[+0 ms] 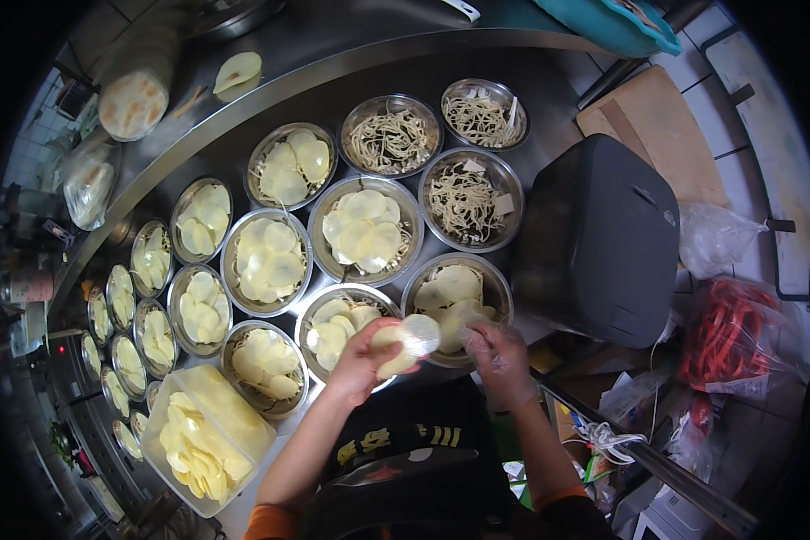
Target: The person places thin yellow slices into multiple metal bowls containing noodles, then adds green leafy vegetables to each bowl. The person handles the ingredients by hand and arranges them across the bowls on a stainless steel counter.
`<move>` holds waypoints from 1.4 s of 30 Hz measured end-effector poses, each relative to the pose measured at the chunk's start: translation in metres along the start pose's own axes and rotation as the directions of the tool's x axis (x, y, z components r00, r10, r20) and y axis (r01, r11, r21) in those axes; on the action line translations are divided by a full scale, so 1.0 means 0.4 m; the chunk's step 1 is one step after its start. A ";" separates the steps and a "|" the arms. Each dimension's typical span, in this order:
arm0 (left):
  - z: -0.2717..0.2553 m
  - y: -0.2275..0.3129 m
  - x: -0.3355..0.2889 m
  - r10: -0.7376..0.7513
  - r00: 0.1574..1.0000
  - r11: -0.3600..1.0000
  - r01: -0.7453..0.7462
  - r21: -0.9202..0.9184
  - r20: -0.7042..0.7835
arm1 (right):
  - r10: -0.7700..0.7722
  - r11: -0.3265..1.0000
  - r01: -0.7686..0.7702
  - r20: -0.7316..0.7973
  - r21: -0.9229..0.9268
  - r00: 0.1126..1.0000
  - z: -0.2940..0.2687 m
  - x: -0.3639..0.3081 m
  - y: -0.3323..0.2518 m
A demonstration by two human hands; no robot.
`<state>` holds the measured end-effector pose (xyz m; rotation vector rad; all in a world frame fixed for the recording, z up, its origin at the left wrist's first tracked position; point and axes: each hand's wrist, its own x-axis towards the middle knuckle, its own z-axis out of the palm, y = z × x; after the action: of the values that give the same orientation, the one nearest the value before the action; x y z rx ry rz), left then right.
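My left hand (362,358) holds a small stack of pale potato slices (403,344) over the near edge of a steel bowl (326,302) that has slices on noodles. My right hand (499,357), in a thin clear glove, is at the rim of the neighbouring steel bowl (499,286), its fingers pinching a slice from the right end of the stack. Many more steel bowls of noodles topped with slices cover the counter (549,108).
A clear plastic tub of potato slices (209,441) stands at the lower left. Three bowls at the back hold noodles only (391,137). A black bin (603,238) stands at the right, with plastic bags (724,337) beyond it. A raised steel shelf (270,90) curves behind the bowls.
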<state>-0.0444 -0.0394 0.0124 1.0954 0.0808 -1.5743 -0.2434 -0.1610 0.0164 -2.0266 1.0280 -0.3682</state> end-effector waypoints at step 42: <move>0.198 0.249 0.388 0.395 0.902 0.901 -0.342 0.267 -0.174 | 0.475 0.755 -0.338 -0.113 0.562 0.873 0.002 0.152 0.024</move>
<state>0.0038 -0.2341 0.0019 1.3795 -0.1572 -1.1303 -0.2101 -0.2109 0.0026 -1.2330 1.3232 -0.6042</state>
